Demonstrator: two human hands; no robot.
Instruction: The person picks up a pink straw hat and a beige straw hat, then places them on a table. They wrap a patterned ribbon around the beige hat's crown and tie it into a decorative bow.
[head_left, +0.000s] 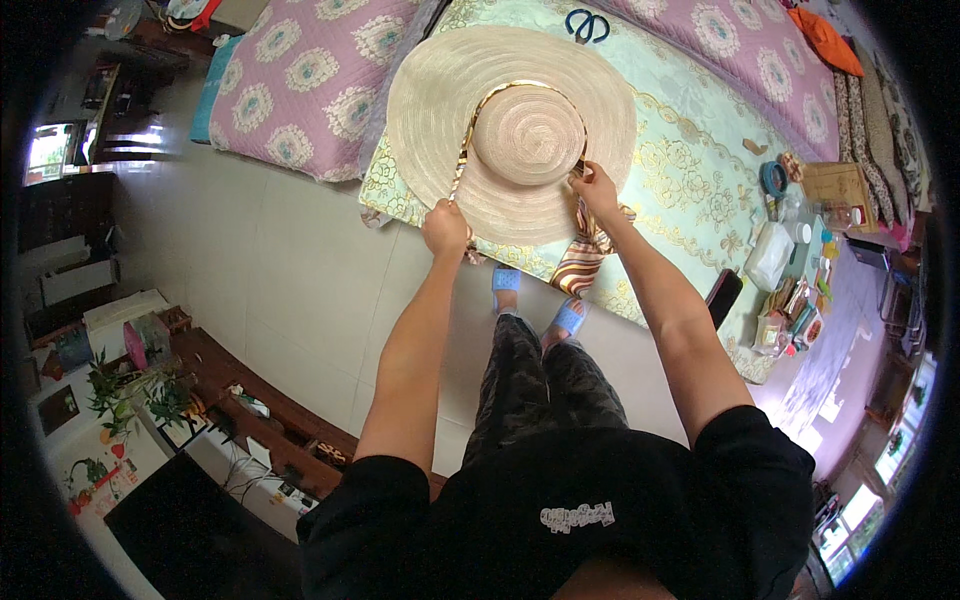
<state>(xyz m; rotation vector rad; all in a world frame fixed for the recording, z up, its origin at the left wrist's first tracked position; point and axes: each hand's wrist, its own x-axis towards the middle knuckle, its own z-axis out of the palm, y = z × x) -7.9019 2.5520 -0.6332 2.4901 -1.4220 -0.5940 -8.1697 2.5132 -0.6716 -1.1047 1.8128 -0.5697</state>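
A wide-brimmed woven sun hat (420, 97) lies crown up on a table with a pale green floral tablecloth (682, 217). Around the far side of its crown runs a striped scarf (581, 266), narrow like a band. My left hand (446, 229) grips one length of it over the near left brim, and that stretch looks taut. Close to the crown's right side, my right hand (596, 189) pinches the other length between thumb and fingers. From there a wide, bunched part of the scarf hangs past the table's near edge.
Blue-handled scissors (587, 28) lie beyond the hat. A phone (724, 298) rests at the table's near right edge, beside a tape roll (773, 178), a white pack (769, 256) and several jars. Sofas with purple floral covers (307, 67) border the table. My slippered feet stand below.
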